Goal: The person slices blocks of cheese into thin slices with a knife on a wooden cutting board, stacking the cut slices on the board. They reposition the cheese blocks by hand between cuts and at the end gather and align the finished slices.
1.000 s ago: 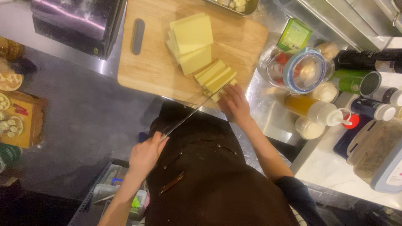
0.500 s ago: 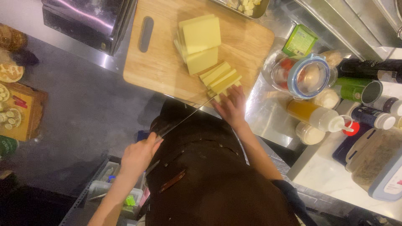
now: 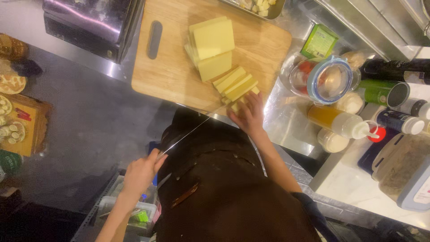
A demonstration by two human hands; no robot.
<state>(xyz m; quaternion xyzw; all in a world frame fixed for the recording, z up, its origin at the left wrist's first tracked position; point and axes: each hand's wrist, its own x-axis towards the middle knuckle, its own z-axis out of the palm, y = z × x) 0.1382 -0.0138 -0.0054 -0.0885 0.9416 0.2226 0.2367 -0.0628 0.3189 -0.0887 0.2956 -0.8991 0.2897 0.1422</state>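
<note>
A wooden cutting board [image 3: 170,76] lies on a steel counter. On it are a stack of pale yellow cheese slices [image 3: 214,38] and, toward me, several cut cheese strips [image 3: 236,84]. My right hand [image 3: 247,115] rests on the near ends of the strips at the board's edge. My left hand [image 3: 139,172] grips the handle of a long thin knife [image 3: 192,130]. Its blade slants up over my dark apron, with the tip at the strips.
Right of the board stand a clear blue-rimmed lidded container [image 3: 329,80], an orange squeeze bottle [image 3: 338,122], a green carton [image 3: 319,41] and dark bottles [image 3: 394,69]. A dark appliance [image 3: 89,22] sits at the upper left. Lower left holds a small board of snacks [image 3: 18,130].
My left hand has drawn the knife handle back a little, away from the board. My right hand stays on the cheese strips. The view has shifted left.
</note>
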